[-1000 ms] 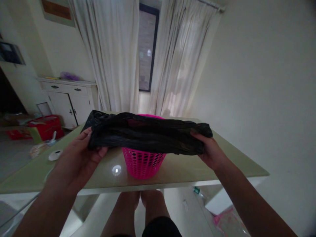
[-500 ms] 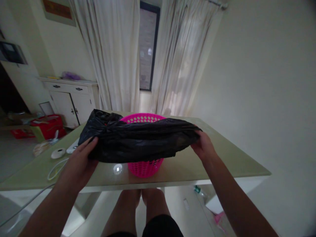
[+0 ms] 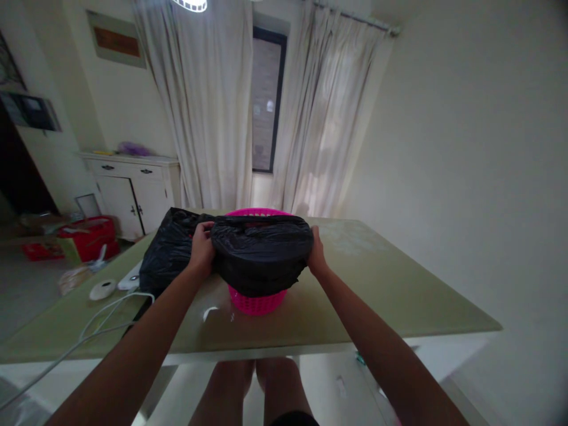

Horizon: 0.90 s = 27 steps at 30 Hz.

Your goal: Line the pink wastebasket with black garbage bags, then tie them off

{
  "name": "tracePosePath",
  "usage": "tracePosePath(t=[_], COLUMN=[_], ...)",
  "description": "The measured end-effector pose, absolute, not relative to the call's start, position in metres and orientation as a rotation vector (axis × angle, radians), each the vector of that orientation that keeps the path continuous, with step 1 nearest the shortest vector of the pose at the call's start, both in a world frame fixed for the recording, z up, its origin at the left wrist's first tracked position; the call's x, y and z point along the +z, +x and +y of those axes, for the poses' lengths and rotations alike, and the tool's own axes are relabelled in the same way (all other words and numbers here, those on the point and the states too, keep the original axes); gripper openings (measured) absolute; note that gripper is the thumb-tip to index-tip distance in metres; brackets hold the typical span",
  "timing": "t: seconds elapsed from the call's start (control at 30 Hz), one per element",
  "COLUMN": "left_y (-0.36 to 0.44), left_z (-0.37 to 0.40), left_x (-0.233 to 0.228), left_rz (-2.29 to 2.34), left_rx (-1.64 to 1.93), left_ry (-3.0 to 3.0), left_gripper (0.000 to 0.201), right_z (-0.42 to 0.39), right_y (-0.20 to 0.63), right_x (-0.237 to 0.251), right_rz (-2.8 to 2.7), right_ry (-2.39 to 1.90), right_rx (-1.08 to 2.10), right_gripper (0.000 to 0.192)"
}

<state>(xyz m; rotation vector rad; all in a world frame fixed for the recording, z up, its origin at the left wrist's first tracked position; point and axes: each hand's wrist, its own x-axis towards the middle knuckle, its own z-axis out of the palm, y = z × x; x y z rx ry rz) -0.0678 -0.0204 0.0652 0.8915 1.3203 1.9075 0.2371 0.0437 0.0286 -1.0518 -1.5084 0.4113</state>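
A black plastic garbage bag [image 3: 261,254] lies over the upper part of a pink perforated basket [image 3: 257,305], covering its front rim. The basket's back rim and lower wall still show. My left hand [image 3: 203,249] is closed on the bag at the basket's left side. On the right side, my right hand [image 3: 316,251] grips the bag's edge, its fingers partly hidden behind the plastic. Left of the basket, a second black plastic bag [image 3: 166,254] stands crumpled on the table, just beyond my left hand.
The greenish table [image 3: 381,290] holds a round white object [image 3: 103,290] and a white cable [image 3: 100,328] at the left. Beyond stand a white cabinet [image 3: 119,195] and long curtains [image 3: 208,106]. Red bags [image 3: 91,234] lie on the floor at the far left.
My hands have come closer together. The bag, stretched wide in front of the basket before, is now gathered around its upper part. The view has tilted slightly upward.
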Motion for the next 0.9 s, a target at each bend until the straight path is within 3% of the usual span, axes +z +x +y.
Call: tracePosePath(t=[0.1,0.2,0.43,0.6,0.7,0.9], left_y=[-0.069,-0.068,-0.064,-0.055,-0.051,-0.054], left_z=[-0.016,-0.013,0.013,0.022,0.028,0.05], left_x=[0.062,0.062,0.055,0.049,0.041,0.02], left_rz=[1.238,1.179,1.217,1.128,1.076,1.136], left_rx=[1.96,1.915,2.112,2.025,1.92,1.844], left_ry=[1.115,1.355,1.334,1.385,1.357,1.282], left_gripper=[0.06,0.052,0.053,0.045,0.036,0.035], right_z=[0.045,0.046,0.052,0.064,0.068,0.078], right_y=[0.243,0.253,0.279,0.279,0.273,0.261], right_x=[0.018,0.006,0.007,0.027,0.03,0.005], right_rz=[-1.493,-1.502,-1.584,-1.668,-1.643,-1.42], right_ry=[-0.996,-0.868,-0.876,-0.868,-0.814,-0.837], right_rx=[0.118,-0.07,-0.092,0.365,0.688,0.934], right_gripper=[0.032,0.046,0.04,0.037,0.051,0.08])
